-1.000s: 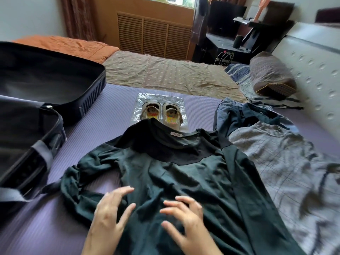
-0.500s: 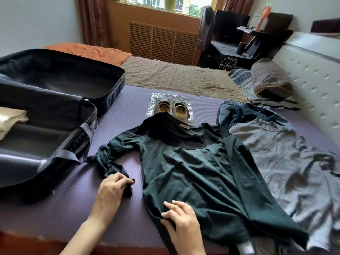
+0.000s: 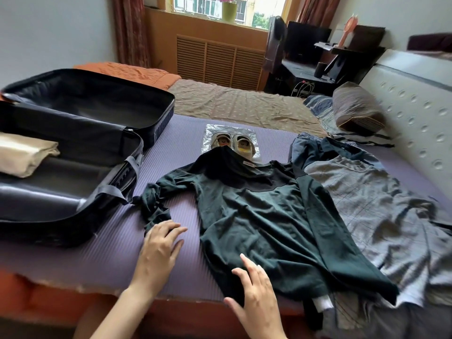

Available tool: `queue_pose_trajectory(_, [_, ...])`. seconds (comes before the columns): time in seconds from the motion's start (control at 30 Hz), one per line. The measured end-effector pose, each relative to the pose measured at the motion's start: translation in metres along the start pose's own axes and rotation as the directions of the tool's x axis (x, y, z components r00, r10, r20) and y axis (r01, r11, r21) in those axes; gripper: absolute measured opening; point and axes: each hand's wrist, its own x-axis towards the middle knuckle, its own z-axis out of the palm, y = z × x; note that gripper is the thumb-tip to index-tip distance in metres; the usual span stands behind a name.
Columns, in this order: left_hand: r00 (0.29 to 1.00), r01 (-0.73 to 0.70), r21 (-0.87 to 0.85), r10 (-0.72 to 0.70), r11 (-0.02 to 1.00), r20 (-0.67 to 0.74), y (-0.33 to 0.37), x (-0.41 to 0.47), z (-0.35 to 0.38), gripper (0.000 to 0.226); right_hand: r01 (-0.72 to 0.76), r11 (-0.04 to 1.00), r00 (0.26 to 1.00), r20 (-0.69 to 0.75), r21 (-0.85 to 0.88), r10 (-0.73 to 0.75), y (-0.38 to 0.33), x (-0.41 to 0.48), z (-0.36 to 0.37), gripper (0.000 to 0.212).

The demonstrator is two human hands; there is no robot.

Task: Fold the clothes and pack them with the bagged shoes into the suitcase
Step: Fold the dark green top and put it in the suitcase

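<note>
Suitcase (image 3: pixel 161 118) is lying open at left on the mat, with one folded beige garment (image 3: pixel 24 152) inside. Green shirt (image 3: pixel 264 216) is lying flat mid-mat, its collar overlapping the bagged shoes (image 3: pixel 232 143) and its right side draping over the grey checked top (image 3: pixel 367 196). Its left sleeve (image 3: pixel 156 206) is sitting bunched. Left hand (image 3: pixel 159 248) is resting flat with fingers spread, tips at the cuff, gripping nothing. Right hand (image 3: pixel 254 294) is pressing the hem, fingers straight. Suggest pinning the hem and straightening the sleeve before folding it inward.
</note>
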Motion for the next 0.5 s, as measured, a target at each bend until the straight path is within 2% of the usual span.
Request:
queue_pose_trajectory(0.07, [0.999, 0.032, -0.085, -0.028, 0.996, 0.042, 0.020, -0.012, 0.002, 0.034, 0.010, 1.000, 1.000, -0.003, 0.011, -0.010, 0.000, -0.005, 0.001, 0.068])
queue_pose_trajectory(0.13, [0.990, 0.118, -0.229, -0.096, 0.966, 0.106, 0.040, -0.026, 0.005, 0.038, 0.015, 1.000, 0.999, -0.048, 0.026, -0.014, 0.000, -0.006, 0.003, 0.048])
queue_pose_trajectory(0.23, [0.941, 0.326, -0.390, -0.256, 0.861, 0.221, 0.057, -0.045, 0.011, 0.021, 0.017, 0.998, 0.981, -0.192, 0.067, -0.004, -0.007, -0.003, 0.006, 0.010])
queue_pose_trajectory(0.27, [0.914, 0.401, -0.435, -0.316, 0.807, 0.256, 0.061, -0.049, 0.011, 0.018, 0.014, 0.996, 0.975, -0.221, 0.090, 0.007, -0.012, -0.002, 0.004, 0.002])
queue_pose_trajectory(0.3, [0.879, 0.475, -0.489, -0.378, 0.732, 0.290, 0.063, -0.051, 0.012, 0.018, 0.007, 0.992, 0.971, -0.239, 0.127, 0.024, -0.018, -0.001, 0.000, 0.005])
queue_pose_trajectory(0.37, [0.779, 0.615, -0.611, -0.504, 0.499, 0.373, 0.069, -0.051, 0.008, 0.015, -0.004, 0.979, 0.964, -0.260, 0.205, 0.059, -0.034, -0.001, -0.006, 0.005])
queue_pose_trajectory(0.43, [0.678, 0.690, -0.670, -0.566, 0.273, 0.468, 0.072, -0.050, 0.005, 0.008, 0.003, 0.966, 0.966, -0.252, 0.258, 0.064, -0.054, -0.005, -0.008, 0.005])
queue_pose_trajectory(0.5, [0.639, 0.730, -0.639, -0.577, 0.244, 0.509, 0.069, -0.051, 0.004, 0.012, 0.010, 0.962, 0.973, -0.225, 0.274, 0.054, -0.074, -0.010, -0.005, 0.008])
